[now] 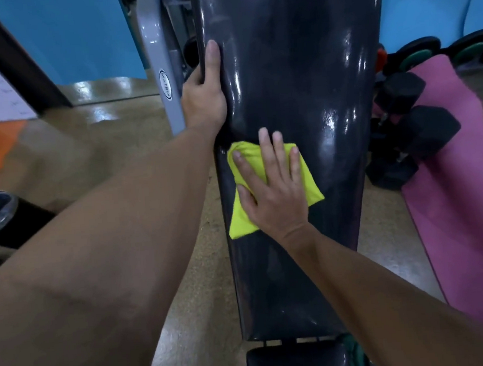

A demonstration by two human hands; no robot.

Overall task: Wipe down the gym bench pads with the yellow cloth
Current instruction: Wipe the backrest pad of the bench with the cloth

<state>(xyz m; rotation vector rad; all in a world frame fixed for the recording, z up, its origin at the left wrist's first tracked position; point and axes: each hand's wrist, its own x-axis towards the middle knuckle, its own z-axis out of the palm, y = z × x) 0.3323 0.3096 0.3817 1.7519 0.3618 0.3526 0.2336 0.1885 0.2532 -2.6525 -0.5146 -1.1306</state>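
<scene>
A long glossy black bench back pad (298, 71) runs up the middle of the head view, with a smaller seat pad (295, 363) at the bottom. A folded yellow cloth (311, 183) lies flat on the back pad's left half. My right hand (272, 192) presses on the cloth with spread fingers. My left hand (204, 93) grips the back pad's left edge a little higher up, thumb on the top surface and fingers wrapped around the side.
A grey metal frame upright (162, 73) stands just left of the pad. Black hex dumbbells (409, 129) and a pink mat (466, 194) lie on the floor to the right. A black bin (0, 216) sits at the left. Blue walls are behind.
</scene>
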